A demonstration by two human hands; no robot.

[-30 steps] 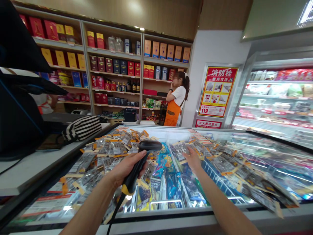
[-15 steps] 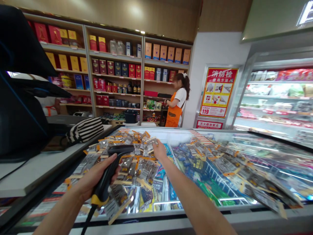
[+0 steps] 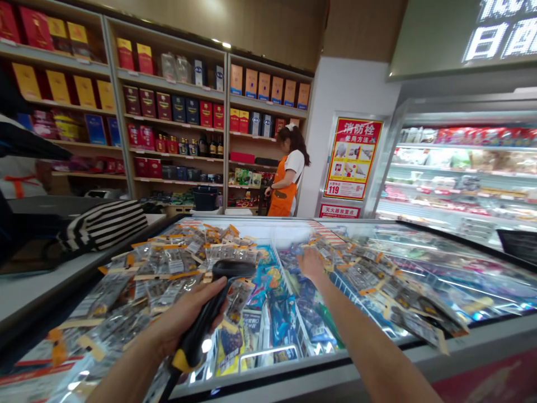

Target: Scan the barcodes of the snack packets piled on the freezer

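Observation:
My left hand (image 3: 195, 310) is wrapped round the handle of a black and yellow barcode scanner (image 3: 205, 322), its head pointing forward over the freezer's glass top. Under and beside it lies a loose pile of small clear snack packets (image 3: 168, 260) with orange and cream edges. Farther right, my right hand (image 3: 311, 263) reaches across the glass to the near-left side of a second group of the same packets (image 3: 369, 271). Its fingers are blurred, so whether they hold a packet cannot be made out.
Wire baskets of frozen goods (image 3: 281, 313) show through the glass. A striped bag (image 3: 107, 224) sits on the counter at left. Behind the freezer stands a person in an orange apron (image 3: 282, 190), beside shelves of boxes (image 3: 176, 106). A lit display fridge (image 3: 461, 168) is at right.
My right hand has left the left pile and moved right, to the second group of packets. The left hand keeps hold of the scanner. The view has turned right.

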